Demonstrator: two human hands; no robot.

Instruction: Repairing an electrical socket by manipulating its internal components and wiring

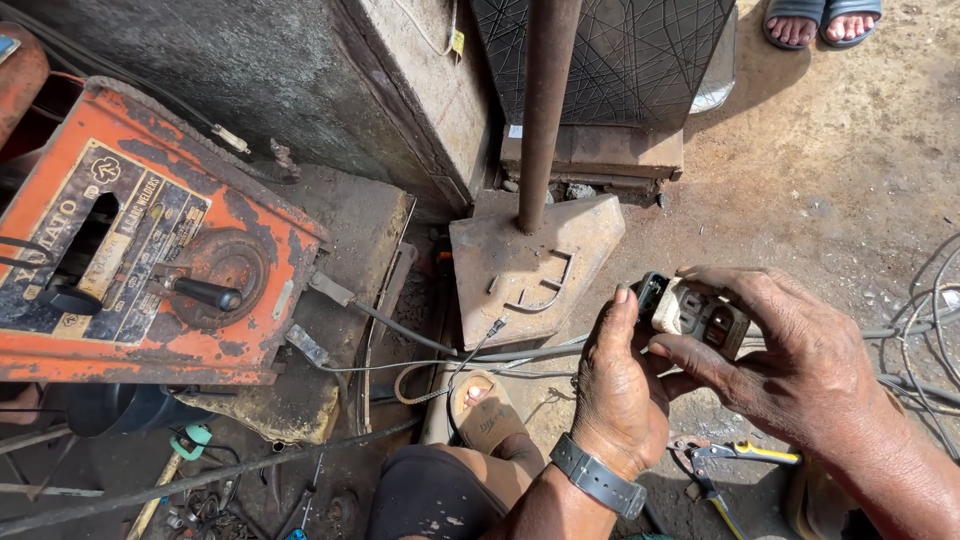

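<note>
Here, near to far:
Pliers [735,455]: lay on the ground below the hands.
Left hand [620,385]: fingers curled, thumb pressed on the plug [690,310].
Right hand [790,355]: closed around the plug's far side.
Welder [140,250]: orange, stood well left.
Steel post [545,110]: upright behind.

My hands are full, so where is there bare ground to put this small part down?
Bare dirt floor lies above your right hand, between the rusty post base plate and the sandalled feet. It is crowded by the cables at right, the pliers below, and the wires beside the orange welder.
</note>
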